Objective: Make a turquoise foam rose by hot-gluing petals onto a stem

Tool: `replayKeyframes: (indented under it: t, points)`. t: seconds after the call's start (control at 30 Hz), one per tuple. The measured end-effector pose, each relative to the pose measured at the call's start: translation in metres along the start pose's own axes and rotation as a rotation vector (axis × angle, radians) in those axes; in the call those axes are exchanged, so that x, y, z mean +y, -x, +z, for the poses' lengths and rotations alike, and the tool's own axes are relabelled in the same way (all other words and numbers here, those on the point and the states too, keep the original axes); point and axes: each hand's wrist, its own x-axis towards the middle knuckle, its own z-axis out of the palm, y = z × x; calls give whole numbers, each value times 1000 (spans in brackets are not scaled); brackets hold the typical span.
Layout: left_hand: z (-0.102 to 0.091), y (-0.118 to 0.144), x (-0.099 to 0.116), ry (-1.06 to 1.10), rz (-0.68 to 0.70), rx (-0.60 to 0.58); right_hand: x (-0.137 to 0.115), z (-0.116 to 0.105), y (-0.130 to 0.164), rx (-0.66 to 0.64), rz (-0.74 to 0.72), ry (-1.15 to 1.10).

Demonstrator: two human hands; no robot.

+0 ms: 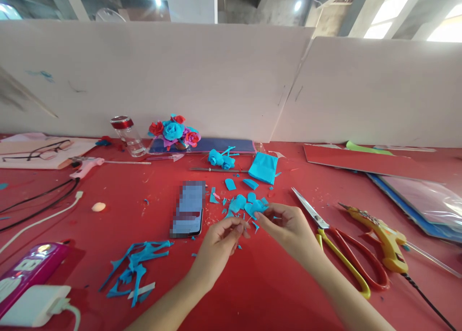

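Over the middle of the red table, my left hand (221, 239) is closed in a pinch on a thin pale stick (249, 221). Close beside it, my right hand (287, 225) has thumb and forefinger pinched at a blue paper petal (260, 206), near the stick's upper end. My fingers partly cover both. Just beyond the hands lie several cut blue petals (237, 204) and small scraps. Farther back are rolled blue paper roses (221, 159) and a folded blue crepe paper stack (263, 167).
A phone (187, 210) and blue offcuts (135, 268) lie left. Large scissors (337, 239) and a yellow glue gun (378, 235) lie right. A flower bouquet (175, 133) and glass bottle (130, 137) stand before the white partition (162, 71). A pink glue gun (87, 167) and cables lie far left.
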Motion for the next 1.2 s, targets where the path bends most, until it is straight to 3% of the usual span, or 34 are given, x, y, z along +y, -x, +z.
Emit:
replayKeyframes:
  t: [0.23, 0.4, 0.83, 1.2]
  points:
    - [1, 3, 6, 57, 7, 39, 0, -7, 3, 88, -44, 0]
    - [1, 3, 5, 39, 32, 31, -2, -2, 3, 65, -50, 6]
    - [-3, 2, 0, -313, 257, 160, 1, 1, 2, 42, 34, -84]
    - [-3, 2, -5, -391, 362, 139, 1, 0, 2, 7, 34, -144]
